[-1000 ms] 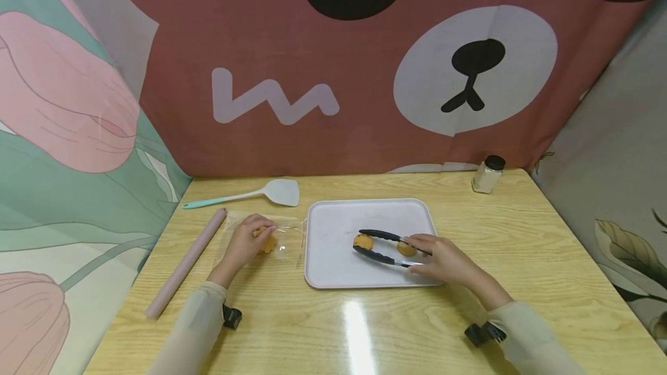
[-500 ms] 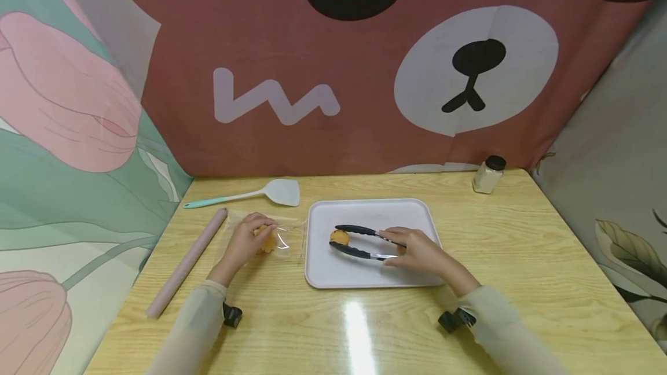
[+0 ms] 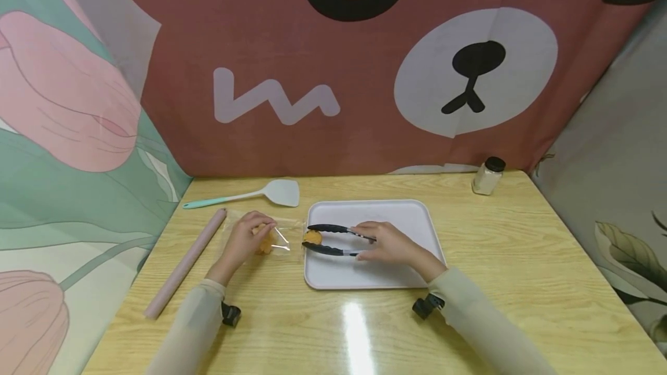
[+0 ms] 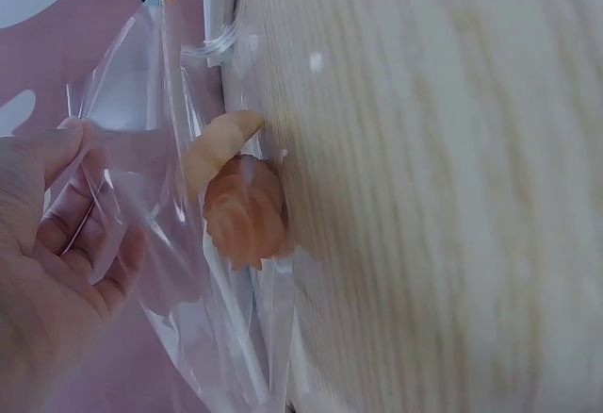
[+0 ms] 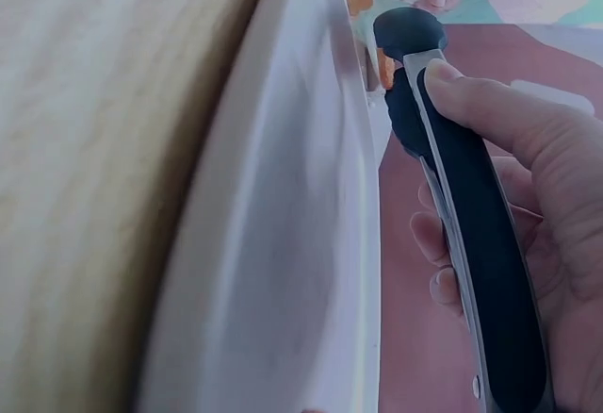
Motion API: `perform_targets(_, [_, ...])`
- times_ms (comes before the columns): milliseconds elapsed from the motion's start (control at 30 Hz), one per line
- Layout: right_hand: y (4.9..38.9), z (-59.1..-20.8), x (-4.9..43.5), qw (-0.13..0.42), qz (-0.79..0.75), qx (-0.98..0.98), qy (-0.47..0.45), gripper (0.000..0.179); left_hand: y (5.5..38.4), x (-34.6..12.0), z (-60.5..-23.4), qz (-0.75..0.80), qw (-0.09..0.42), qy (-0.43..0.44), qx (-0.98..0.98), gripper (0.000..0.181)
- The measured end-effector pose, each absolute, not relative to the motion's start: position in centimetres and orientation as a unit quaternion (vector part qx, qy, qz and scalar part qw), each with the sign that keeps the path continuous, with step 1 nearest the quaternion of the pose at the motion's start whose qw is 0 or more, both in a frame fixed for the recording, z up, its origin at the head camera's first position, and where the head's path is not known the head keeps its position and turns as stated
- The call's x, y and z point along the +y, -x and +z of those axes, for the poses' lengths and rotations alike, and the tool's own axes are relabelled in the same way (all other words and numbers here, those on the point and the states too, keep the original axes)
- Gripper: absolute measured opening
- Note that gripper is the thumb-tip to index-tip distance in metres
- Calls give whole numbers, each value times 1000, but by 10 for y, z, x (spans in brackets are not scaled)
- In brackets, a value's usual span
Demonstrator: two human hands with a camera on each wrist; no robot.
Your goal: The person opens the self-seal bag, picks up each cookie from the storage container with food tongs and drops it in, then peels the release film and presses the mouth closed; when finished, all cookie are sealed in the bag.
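Observation:
My left hand pinches the upper film of a clear plastic bag, lifting it in the left wrist view. Inside that bag lie a swirled orange-brown pastry and a paler curved pastry. My right hand grips black-and-silver tongs around their handles. Between the tongs' black tips is a round golden pastry, over the left rim of the white tray and right by the bag's mouth.
A white spatula with a mint handle lies behind the bag. To the bag's left is a mauve rod. A black-lidded jar stands at the table's back right corner.
My right hand has carried the tongs and round pastry leftward across the tray to the bag. Another pastry seen on the tray is now hidden from view. My left hand stays almost still.

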State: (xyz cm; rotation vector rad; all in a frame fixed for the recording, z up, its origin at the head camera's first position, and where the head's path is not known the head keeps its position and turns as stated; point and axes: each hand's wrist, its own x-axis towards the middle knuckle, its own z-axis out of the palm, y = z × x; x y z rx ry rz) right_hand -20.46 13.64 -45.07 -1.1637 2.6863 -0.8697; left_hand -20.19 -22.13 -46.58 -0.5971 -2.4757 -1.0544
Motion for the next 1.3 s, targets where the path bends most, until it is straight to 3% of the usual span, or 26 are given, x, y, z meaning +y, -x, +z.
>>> perform_targets(500, [228,-453,100,43,-252,878,406,63,204,-222,-464,-370,194,220,-881,8])
perform_targets(1300, [230,-459,62,54,-264,873,406,65,201,-223,-463,-367,208,219,-880,6])
